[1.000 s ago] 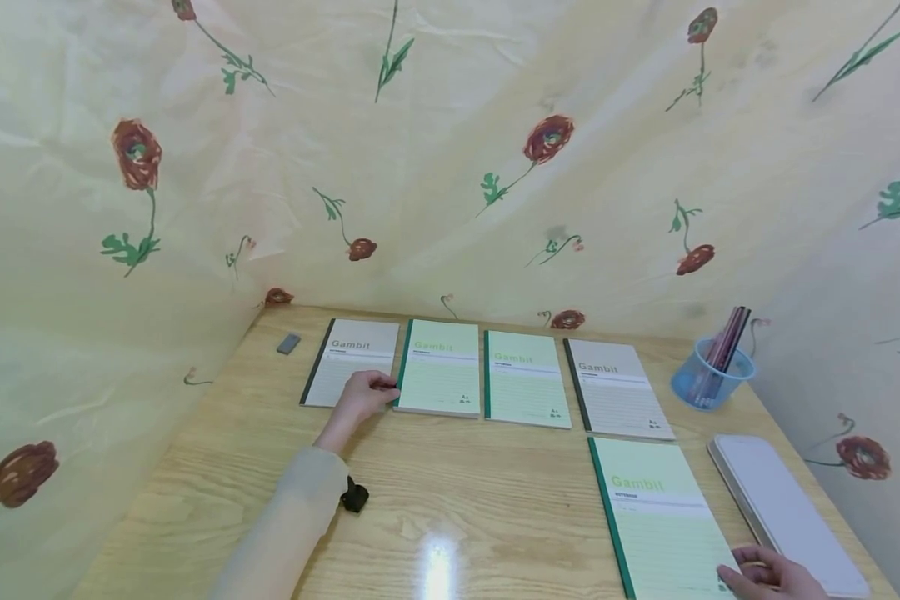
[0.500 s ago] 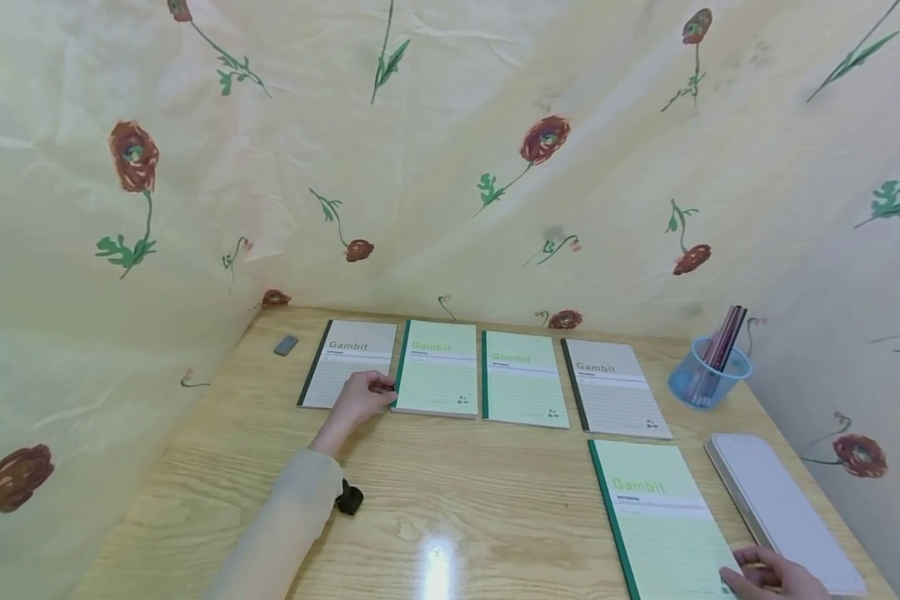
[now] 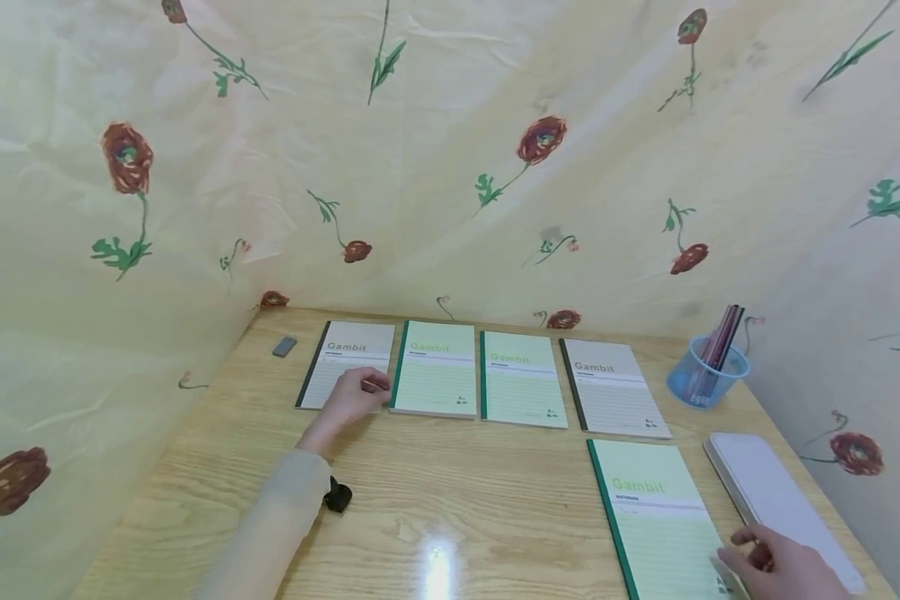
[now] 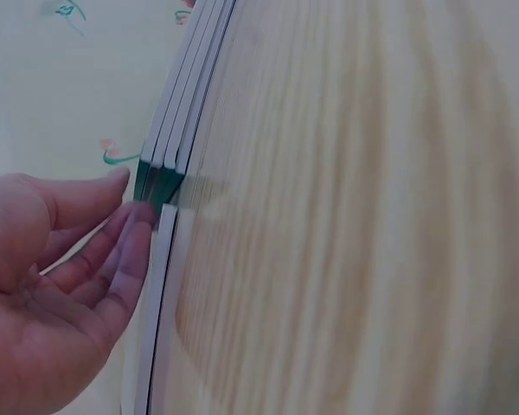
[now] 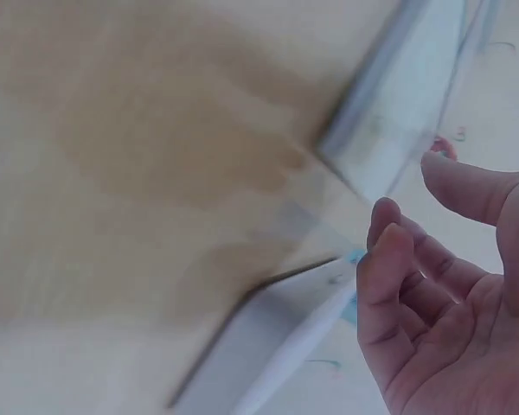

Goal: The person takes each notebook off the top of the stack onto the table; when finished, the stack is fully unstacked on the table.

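Observation:
My left hand (image 3: 352, 396) lies over the lower right of a grey notebook (image 3: 358, 337), its fingertips by the green spine of a light green notebook (image 3: 437, 375). In the left wrist view, that thumb and the fingers are parted beside a stack of green-spined notebooks (image 4: 177, 112), pinching nothing. Near the front right, my right hand (image 3: 783, 567) hovers at the lower right corner of another light green notebook (image 3: 648, 500). Its thumb stands apart from loosely bent fingers in the right wrist view, with nothing between them.
Another green notebook (image 3: 525, 383) and a grey one (image 3: 618, 392) continue the back row. A blue mesh cup (image 3: 686, 387) holds dark pencils at the back right. A whitish flat case (image 3: 783, 500) lies at the right edge, a small grey block (image 3: 284, 346) at back left.
My left hand has drawn slightly left, away from the green notebook's spine. The right hand has come off the front notebook's edge and risen a little. The notebooks stay where they were.

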Demonstrator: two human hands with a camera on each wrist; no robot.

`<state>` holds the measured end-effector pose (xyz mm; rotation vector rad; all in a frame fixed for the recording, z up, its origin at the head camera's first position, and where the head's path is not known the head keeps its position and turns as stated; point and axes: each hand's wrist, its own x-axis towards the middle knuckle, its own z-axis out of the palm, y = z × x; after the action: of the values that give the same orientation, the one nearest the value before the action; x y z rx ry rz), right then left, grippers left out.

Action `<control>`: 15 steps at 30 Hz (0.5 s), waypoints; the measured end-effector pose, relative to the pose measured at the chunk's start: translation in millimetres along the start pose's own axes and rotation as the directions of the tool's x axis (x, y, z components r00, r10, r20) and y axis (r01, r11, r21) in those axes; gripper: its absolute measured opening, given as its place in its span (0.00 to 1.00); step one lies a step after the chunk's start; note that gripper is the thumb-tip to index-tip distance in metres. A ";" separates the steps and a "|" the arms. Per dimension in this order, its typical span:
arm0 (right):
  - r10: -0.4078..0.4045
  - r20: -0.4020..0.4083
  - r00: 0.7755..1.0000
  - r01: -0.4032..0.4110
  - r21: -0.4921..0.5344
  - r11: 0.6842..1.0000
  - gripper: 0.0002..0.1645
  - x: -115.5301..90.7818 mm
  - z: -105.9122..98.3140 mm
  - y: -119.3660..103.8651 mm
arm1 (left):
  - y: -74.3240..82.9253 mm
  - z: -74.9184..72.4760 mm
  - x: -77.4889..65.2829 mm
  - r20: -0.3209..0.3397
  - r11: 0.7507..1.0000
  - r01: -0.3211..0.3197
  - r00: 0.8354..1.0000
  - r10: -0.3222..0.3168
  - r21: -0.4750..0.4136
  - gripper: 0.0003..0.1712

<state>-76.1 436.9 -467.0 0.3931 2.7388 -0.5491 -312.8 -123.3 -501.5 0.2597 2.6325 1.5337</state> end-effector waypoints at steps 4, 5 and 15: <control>-0.092 -0.074 0.993 0.090 -0.030 0.996 0.30 2.2 -10.8 -27.0 | -2.7 -4.1 4.2 0.017 1.000 -0.006 1.000 0.007 -0.023 0.11; -0.119 -0.086 0.989 0.117 -0.031 0.993 0.28 2.9 -13.1 -34.4 | -3.4 -4.5 5.2 0.023 1.000 -0.005 1.000 0.005 -0.029 0.10; -0.383 -0.198 0.902 0.386 -0.024 0.922 0.16 23.2 -14.8 -109.2 | -4.2 -2.3 9.4 0.077 0.999 -0.015 0.997 0.018 -0.040 0.10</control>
<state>-136.5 350.7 -426.9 -0.1067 3.0263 -0.6599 -322.7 -125.5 -503.9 0.3314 2.5448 1.5457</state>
